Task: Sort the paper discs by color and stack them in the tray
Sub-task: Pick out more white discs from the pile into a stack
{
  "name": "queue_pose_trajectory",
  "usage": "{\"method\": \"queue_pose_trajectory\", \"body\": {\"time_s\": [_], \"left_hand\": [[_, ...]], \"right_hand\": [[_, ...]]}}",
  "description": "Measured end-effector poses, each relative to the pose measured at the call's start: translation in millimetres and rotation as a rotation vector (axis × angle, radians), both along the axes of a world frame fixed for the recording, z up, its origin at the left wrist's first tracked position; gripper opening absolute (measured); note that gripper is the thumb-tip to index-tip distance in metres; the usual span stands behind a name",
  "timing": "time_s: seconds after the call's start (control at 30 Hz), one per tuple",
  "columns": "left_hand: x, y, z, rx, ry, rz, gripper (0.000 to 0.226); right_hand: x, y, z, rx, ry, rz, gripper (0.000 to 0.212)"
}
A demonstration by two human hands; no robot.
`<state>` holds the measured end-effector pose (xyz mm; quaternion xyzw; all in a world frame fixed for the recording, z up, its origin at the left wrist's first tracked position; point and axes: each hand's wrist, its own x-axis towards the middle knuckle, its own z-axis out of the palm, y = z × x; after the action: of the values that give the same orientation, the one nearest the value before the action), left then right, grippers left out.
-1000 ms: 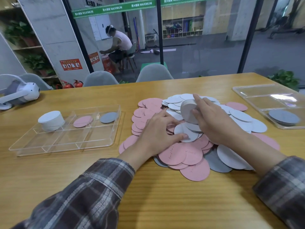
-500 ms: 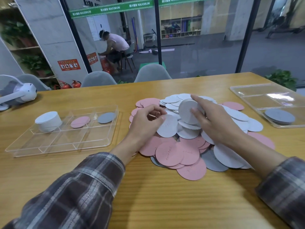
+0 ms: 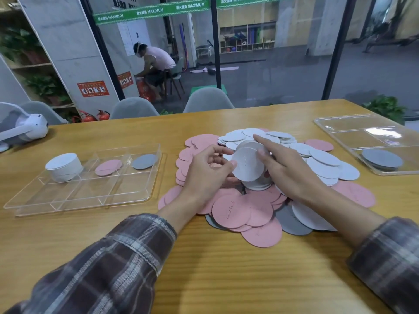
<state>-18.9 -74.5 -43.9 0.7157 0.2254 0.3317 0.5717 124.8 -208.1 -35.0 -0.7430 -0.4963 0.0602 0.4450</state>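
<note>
Grip of the left hand [image 3: 204, 175] pinches a white disc [image 3: 248, 165] by its edge, now lifted against the white stack [image 3: 258, 184] clamped in the right hand [image 3: 288, 171], above the mixed pile [image 3: 249, 214] on the desk [image 3: 226, 273].

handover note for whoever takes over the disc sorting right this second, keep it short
Left hand and right hand both grip a handheld white stack, held on edge over the pile.
Left tray: tall white stack, pink disc and grey disc, each in its own far compartment.
Right tray: grey discs in one compartment.
Left to do: tray the handheld white stack, then sort the mixed pink, white and grey pile.
</note>
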Motion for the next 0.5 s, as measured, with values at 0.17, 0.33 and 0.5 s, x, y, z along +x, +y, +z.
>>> {"method": "queue_pose_trajectory", "body": {"time_s": [0.17,0.33,0.5], "left_hand": [[4.1,-3.7,-2.9,-0.085,-0.001,0.013,0.011],[2.9,-2.9,-5.1,0.092,0.061,0.063,0.011],[1.5,-4.1,-10.8,0.674,0.208,0.042,0.02]], "right_hand": [[-3.8,0.7,2.3,-0.036,-0.075,0.026,0.05],[-2.2,1.4,2.4,-0.098,-0.217,0.008,0.055],[11.8,-1.0,4.5,-0.162,-0.393,-0.122,0.057]]}}
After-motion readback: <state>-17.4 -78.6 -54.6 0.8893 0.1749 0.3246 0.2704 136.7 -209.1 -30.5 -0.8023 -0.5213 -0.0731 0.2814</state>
